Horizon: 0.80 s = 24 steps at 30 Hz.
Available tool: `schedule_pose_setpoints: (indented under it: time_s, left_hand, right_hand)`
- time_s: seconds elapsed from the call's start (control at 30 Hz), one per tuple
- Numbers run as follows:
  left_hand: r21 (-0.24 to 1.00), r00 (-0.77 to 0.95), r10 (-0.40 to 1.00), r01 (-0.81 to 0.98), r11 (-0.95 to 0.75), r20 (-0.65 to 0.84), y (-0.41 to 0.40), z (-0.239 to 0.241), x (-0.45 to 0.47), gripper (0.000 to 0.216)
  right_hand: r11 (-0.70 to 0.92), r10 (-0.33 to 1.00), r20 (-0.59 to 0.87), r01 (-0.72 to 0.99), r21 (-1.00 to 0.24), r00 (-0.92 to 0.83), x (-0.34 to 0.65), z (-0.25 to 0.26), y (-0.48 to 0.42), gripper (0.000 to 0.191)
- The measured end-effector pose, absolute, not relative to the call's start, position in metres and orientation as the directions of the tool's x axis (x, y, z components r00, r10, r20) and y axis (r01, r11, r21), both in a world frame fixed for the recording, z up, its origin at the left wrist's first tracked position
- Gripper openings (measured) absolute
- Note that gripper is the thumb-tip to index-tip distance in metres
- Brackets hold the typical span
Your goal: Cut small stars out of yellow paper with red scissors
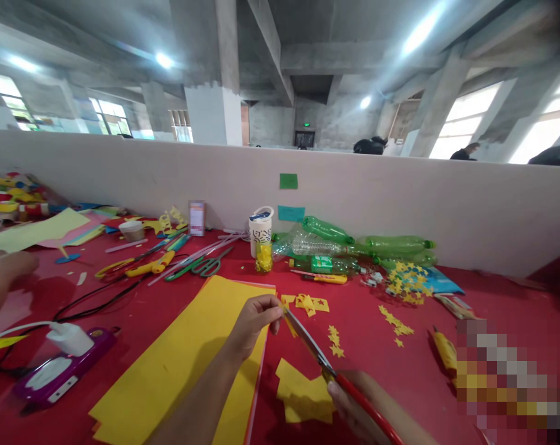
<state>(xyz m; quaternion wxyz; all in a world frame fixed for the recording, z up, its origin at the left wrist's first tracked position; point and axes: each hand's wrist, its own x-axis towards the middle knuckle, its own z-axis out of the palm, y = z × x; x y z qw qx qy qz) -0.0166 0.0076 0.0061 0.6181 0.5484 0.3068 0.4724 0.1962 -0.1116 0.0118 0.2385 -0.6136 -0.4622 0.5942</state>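
Note:
My left hand (pixel 253 322) is closed in a pinch on a small yellow paper piece (pixel 290 326), right at the blade tips of the scissors (pixel 308 343). My right hand (pixel 354 405), low in the view, grips the red handles of those scissors. The blades point up and left towards my left hand. A large yellow sheet (pixel 187 358) lies under my left forearm. A cut yellow scrap (pixel 303 395) lies below the scissors on the red table (pixel 377 364).
Yellow star cut-outs (pixel 403 281) and scraps are scattered at the right. Green plastic bottles (pixel 354 247), a white cup (pixel 260 230) and more scissors (pixel 201 266) stand by the grey partition. A purple power strip (pixel 57 371) sits at the left. Another person's hand (pixel 2 278) reaches in at the left edge.

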Motion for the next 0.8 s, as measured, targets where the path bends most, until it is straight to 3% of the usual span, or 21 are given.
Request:
schedule_pose_setpoints:
  time_s: [0.53, 0.8]
  left_hand:
    - [0.991, 0.386, 0.915, -0.103, -0.083, 0.117, 0.008, 0.019, -0.025, 0.019]
    - [0.99, 0.371, 0.922, -0.121, -0.068, 0.108, 0.008, 0.02, -0.024, 0.018]
  right_hand:
    - [-0.468, 0.861, -0.501, 0.251, -0.847, -0.085, 0.194, -0.002, -0.108, 0.047]
    - [-0.441, 0.881, -0.458, 0.146, -0.886, -0.117, 0.193, 0.008, -0.122, 0.025]
